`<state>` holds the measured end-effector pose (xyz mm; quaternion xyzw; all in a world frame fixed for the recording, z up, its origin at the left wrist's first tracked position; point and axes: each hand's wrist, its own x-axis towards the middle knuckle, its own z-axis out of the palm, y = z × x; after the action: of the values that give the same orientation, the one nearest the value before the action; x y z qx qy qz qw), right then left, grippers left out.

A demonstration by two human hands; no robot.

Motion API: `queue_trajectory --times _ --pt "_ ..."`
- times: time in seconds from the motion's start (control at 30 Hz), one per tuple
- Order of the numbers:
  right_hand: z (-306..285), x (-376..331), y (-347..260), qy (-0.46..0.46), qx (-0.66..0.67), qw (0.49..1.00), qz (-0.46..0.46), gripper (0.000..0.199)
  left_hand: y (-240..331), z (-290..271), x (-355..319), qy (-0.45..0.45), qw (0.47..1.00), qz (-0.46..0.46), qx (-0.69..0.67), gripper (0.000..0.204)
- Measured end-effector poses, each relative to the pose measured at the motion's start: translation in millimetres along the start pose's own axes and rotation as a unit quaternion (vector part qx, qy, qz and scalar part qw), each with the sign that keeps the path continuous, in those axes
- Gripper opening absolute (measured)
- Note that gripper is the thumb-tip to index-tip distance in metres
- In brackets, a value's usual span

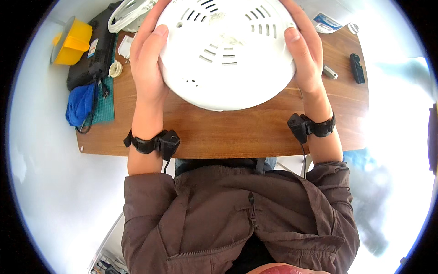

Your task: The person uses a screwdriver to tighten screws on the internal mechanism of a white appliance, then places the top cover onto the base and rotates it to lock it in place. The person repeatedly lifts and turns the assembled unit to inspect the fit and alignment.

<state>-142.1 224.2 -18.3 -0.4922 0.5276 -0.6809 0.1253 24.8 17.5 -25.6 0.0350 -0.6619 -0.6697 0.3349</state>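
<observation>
Both sides covered, my left hand (148, 61) and right hand (306, 57) equally near, clasping the white slotted disc (226, 50) between them at top centre, its width running left-right over the tabletop (223, 137), thumbs (155, 43) on its face, other fingertips hidden.

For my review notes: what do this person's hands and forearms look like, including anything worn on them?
Both the left hand and the right hand are ungloved. Each wrist has a black strap, left and right, carrying an angular black box with a thin dark cable. The brown sleeves, left and right, end below the wristbands, leaving the forearms bare.
</observation>
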Motion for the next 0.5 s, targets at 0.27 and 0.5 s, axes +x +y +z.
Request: queue_trajectory --times 0.27,0.5 --pt "11.6 6.4 -1.5 -0.004 0.001 1.000 -0.017 0.080 -9.3 2.6 1.9 -0.010 0.991 0.035 -0.129 0.070" --pt "5.1 1.2 20.7 0.040 -0.088 0.995 -0.002 0.084 -21.2 -1.0 5.3 -0.026 0.991 0.059 -0.113 0.063"
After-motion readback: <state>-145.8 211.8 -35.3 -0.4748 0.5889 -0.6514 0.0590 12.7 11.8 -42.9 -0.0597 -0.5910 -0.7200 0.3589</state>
